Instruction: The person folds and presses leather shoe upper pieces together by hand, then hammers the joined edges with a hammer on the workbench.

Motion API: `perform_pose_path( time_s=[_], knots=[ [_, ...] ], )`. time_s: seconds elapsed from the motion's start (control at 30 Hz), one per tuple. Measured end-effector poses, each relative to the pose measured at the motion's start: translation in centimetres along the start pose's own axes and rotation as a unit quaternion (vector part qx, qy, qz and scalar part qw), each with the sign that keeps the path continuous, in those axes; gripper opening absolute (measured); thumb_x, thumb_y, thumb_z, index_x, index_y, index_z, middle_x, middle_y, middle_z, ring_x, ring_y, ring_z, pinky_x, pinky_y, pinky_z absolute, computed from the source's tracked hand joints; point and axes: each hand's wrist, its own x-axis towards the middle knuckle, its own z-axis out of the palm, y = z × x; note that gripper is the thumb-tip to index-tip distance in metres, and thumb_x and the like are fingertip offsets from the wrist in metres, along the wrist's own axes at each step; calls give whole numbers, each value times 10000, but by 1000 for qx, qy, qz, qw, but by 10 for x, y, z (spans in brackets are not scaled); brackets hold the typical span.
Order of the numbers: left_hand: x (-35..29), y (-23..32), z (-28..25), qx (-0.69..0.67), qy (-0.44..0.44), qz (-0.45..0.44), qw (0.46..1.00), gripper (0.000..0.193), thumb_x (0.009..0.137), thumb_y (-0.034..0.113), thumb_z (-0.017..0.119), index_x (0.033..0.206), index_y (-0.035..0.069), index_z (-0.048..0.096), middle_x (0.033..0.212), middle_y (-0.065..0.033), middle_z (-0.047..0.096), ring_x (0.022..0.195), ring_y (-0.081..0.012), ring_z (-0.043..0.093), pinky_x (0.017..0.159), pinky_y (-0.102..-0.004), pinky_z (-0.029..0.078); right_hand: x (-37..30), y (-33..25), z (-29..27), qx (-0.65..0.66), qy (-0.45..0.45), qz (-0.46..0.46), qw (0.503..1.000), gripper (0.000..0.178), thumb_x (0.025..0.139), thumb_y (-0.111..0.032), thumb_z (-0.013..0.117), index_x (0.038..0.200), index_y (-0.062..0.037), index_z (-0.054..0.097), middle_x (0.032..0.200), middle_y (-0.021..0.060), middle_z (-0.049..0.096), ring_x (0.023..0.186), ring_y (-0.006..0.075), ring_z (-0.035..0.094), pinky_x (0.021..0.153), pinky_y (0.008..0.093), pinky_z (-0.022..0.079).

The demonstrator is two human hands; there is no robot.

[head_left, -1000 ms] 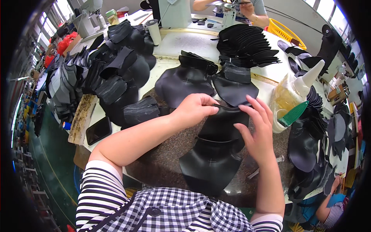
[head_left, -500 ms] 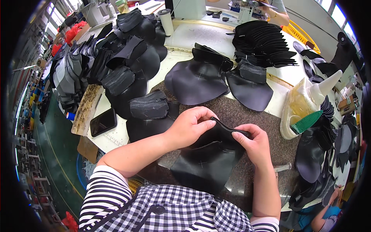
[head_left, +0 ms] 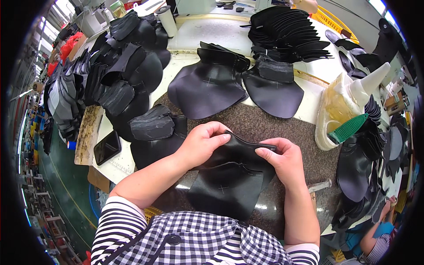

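Observation:
A black leather piece (head_left: 227,187) with a small cross mark lies over the speckled stone slab (head_left: 291,132) in front of me. Its far edge is folded and lifted off the slab. My left hand (head_left: 202,143) pinches this folded edge at its left end between thumb and fingers. At the right end, my right hand (head_left: 283,161) grips the same edge, thumb on the near side. Between the two hands the fold dips slightly. Beyond them lie a stack of black leather pieces (head_left: 207,90) and another cross-marked black piece (head_left: 274,90).
Piles of black pieces (head_left: 148,73) cover the left side, near a phone (head_left: 107,148). A fanned stack (head_left: 287,35) stands at the back. To the right are a glue bottle (head_left: 338,112) with a green scraper (head_left: 349,128) and a hammer (head_left: 320,185). Another person's arm (head_left: 375,232) shows lower right.
The view has shifted, so the table's things sit farther left and higher in the picture. Both hands keep their hold on the folded edge, which now looks a little straighter.

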Motion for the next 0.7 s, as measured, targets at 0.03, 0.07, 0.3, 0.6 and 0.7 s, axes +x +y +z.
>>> perform_pose_path(
  time_s=[0.03,0.07,0.3,0.6,0.7],
  knots=[
    [0,-2,-1,-1,-6,-1,1000,149,936,118,624,1026,3,655,913,-2,663,841,-70,592,788,-241,484,0,2,-2,0,3,1,1000,245,801,-85,805,1000,19,706,839,22,696,721,66,610,664,209,498],
    [0,-2,-2,-3,-12,-2,1000,146,954,106,607,1045,0,647,947,-6,667,871,-75,606,816,-241,491,2,6,-4,31,-3,-4,1000,242,801,-76,800,1003,18,704,863,37,705,751,79,629,697,217,510],
    [2,-3,0,-6,-15,-4,1000,141,959,97,597,1049,-1,642,949,-11,667,877,-78,609,824,-245,494,2,12,-6,73,-7,-30,997,196,814,-29,771,993,20,711,904,62,720,804,99,657,751,230,529],
    [-18,10,-9,1,-23,30,999,326,933,149,640,1228,20,589,1101,-72,644,1003,-116,591,905,-280,477,7,21,-10,-104,64,-232,965,190,784,-45,783,969,-58,741,917,45,678,823,126,623,703,265,499],
    [-46,7,-42,-32,-99,65,992,495,873,191,738,1292,17,541,1250,-123,606,1160,-201,579,1037,-336,434,3,12,-13,-246,149,-237,928,196,777,-71,784,968,-94,744,840,52,594,790,173,586,681,289,480]
  ],
)
